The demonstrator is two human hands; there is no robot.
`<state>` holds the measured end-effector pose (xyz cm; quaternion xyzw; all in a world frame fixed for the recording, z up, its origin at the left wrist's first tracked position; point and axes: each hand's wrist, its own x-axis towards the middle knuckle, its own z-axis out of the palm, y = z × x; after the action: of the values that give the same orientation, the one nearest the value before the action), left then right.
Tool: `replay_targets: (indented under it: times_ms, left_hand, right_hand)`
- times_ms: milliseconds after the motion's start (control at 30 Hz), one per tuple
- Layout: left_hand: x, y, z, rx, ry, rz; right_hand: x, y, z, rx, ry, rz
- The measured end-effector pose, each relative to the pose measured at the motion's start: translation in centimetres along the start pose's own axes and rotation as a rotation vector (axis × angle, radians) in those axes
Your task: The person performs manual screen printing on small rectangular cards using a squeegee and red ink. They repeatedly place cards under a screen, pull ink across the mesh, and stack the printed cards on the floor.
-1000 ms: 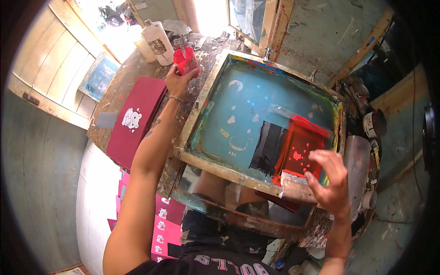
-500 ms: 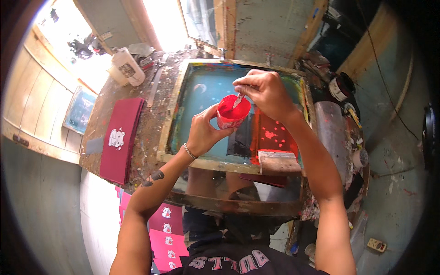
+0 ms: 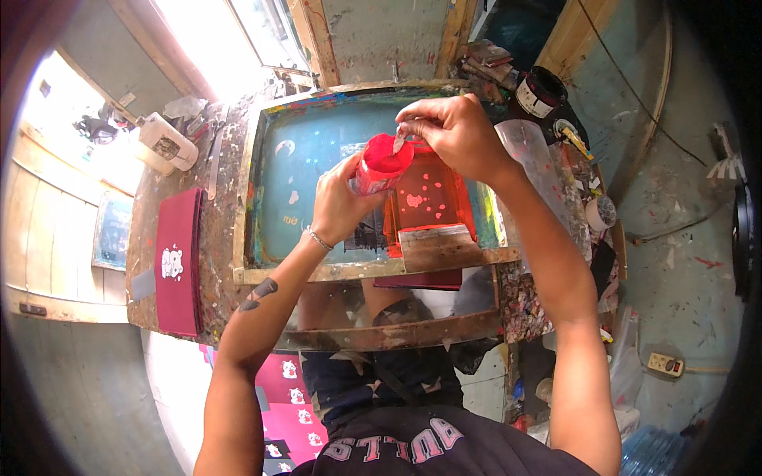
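My left hand (image 3: pixel 340 194) is wrapped round a red plastic cup (image 3: pixel 379 176) holding red paint, raised over a blue printing screen (image 3: pixel 294 214) in a wooden frame. My right hand (image 3: pixel 448 139) pinches a pale, paint-smeared stick (image 3: pixel 399 143) whose tip is inside the cup. Red ink (image 3: pixel 429 190) coats the screen's right part around small pale shapes. A wooden squeegee (image 3: pixel 440 248) lies across the screen's lower right. A stack of maroon sheets (image 3: pixel 178 297) with a white animal print rests on the worn bench left of the screen.
White bottles (image 3: pixel 171 139) stand at back left, a black tub (image 3: pixel 540 94) at back right, a clear roll (image 3: pixel 524 159) beside the frame. Pink printed sheets (image 3: pixel 290 404) lie below the bench. A power strip (image 3: pixel 665 363) hangs at lower right; window and door frames surround the bench.
The cup has moved from the back-left bench to over the screen. My right hand has left the squeegee's area and taken hold of the stick. The view has shifted.
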<state>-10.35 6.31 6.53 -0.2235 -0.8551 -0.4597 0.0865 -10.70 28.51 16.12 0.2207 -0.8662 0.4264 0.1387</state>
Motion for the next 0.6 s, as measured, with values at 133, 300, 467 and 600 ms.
replay_targets:
  times_ms: [133,300,467,600]
  left_hand:
    - [1.5,0.3,0.8,0.015,-0.047,0.012]
    - [2.4,-1.5,1.2,0.069,-0.065,-0.02]
    - [2.8,-3.1,1.2,0.131,-0.053,-0.061]
    - [2.7,-3.8,0.9,0.133,-0.04,-0.108]
  right_hand:
    - [0.7,3.7,0.9,0.174,0.02,0.246]
    - [1.2,7.8,-0.6,0.488,0.186,0.32]
    - [1.6,9.7,-3.9,0.558,0.312,0.341]
    - [1.7,10.3,-5.7,0.5,0.358,0.336]
